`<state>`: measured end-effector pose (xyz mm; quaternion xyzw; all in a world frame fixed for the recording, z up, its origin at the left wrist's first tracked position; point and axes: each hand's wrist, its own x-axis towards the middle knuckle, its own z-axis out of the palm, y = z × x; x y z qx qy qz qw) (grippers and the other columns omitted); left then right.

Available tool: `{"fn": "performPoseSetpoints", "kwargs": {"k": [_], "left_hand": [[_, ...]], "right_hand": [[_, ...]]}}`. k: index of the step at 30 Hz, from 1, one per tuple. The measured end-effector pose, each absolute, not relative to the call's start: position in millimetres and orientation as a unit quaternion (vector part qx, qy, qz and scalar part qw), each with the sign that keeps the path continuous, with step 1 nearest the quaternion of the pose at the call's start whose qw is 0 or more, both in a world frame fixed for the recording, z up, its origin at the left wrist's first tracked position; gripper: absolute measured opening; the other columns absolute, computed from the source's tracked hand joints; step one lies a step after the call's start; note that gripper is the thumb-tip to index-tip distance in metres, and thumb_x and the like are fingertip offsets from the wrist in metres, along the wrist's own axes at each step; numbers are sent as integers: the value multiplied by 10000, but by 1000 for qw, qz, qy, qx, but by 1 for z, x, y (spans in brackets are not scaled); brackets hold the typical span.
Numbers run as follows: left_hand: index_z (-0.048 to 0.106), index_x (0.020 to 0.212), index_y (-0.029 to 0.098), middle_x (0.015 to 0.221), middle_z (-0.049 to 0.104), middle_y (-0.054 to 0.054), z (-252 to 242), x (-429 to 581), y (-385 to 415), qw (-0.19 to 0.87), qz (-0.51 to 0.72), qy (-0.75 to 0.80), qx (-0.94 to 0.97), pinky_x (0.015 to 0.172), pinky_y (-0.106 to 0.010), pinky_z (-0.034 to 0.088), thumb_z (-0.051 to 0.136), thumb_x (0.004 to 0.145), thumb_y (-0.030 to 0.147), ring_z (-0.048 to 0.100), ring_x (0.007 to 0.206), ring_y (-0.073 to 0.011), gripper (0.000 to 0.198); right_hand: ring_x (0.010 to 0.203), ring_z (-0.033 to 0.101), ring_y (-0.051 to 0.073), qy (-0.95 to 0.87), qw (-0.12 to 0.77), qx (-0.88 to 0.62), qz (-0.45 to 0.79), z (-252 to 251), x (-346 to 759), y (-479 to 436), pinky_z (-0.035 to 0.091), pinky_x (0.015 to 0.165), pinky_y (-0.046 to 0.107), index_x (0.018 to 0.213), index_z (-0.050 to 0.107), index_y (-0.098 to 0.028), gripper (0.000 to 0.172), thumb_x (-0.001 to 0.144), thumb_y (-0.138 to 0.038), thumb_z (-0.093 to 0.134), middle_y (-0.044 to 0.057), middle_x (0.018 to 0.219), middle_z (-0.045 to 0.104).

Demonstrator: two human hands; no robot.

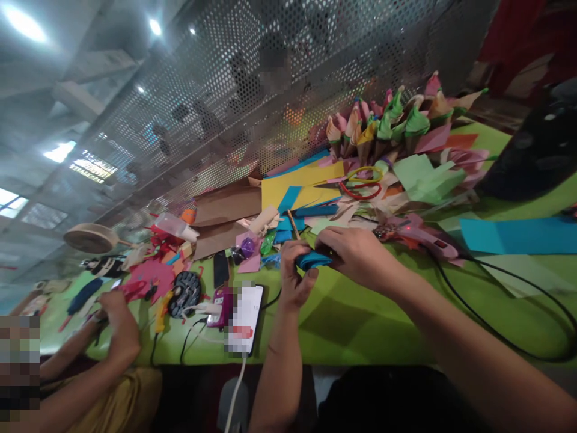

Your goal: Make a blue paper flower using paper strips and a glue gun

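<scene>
A folded or rolled piece of blue crepe paper [314,260] sits between my two hands, just above the green tabletop [342,331]. My left hand [295,279] is closed around it, thumb on the near side and fingers behind. From the other side, the curled fingers of my right hand [349,249] grip its edge; their tips are partly hidden. Behind the hands lie blue paper strips [315,210], a thin stick [294,225] and yellow paper sheets [293,183]. A pink glue gun [428,237] rests just right of my right hand.
Red-handled scissors [360,191] and several paper cones [392,123] stand or lie behind. Left are a phone [246,319] on a cable, a purple socket box [220,308] and a yellow-handled tool [163,310]. Another person's hand [118,310] works farther left. A perforated metal screen [225,102] borders the table.
</scene>
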<state>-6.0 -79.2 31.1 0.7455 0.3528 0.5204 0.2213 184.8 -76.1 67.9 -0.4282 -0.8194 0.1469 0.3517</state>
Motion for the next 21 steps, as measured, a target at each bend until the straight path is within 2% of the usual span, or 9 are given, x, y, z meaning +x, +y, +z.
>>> {"fn": "performPoseSetpoints", "kwargs": {"k": [4, 12, 17, 21], "left_hand": [[581, 1105, 301, 1073, 657, -67, 31, -7, -83, 209, 525, 335, 754, 897, -431, 483, 591, 913, 615, 610, 998, -241, 368], [525, 1202, 337, 1121, 609, -53, 29, -7, -86, 184, 539, 310, 761, 839, -389, 498, 588, 924, 599, 602, 992, -231, 387], [500, 1232, 331, 1146, 614, -60, 31, -6, -86, 198, 534, 293, 768, 878, -391, 479, 600, 938, 551, 597, 1030, -231, 381], [497, 1235, 304, 1162, 606, -71, 30, -8, -84, 192, 516, 287, 784, 898, -403, 477, 573, 943, 578, 586, 1050, -235, 407]], "right_hand": [[654, 527, 157, -819, 363, -421, 144, 70, 186, -82, 247, 596, 274, 843, 587, -195, 90, 818, -109, 580, 45, 797, 666], [729, 610, 179, -801, 387, -423, 171, 76, 186, -89, 312, 620, 263, 948, 669, -201, 202, 789, -90, 614, 59, 882, 727], [708, 608, 182, -804, 380, -427, 165, 76, 186, -90, 310, 614, 278, 903, 693, -193, 158, 822, -104, 591, 62, 841, 729], [695, 597, 180, -804, 377, -438, 140, 75, 185, -90, 294, 610, 280, 893, 683, -186, 164, 773, -96, 618, 59, 829, 722]]}}
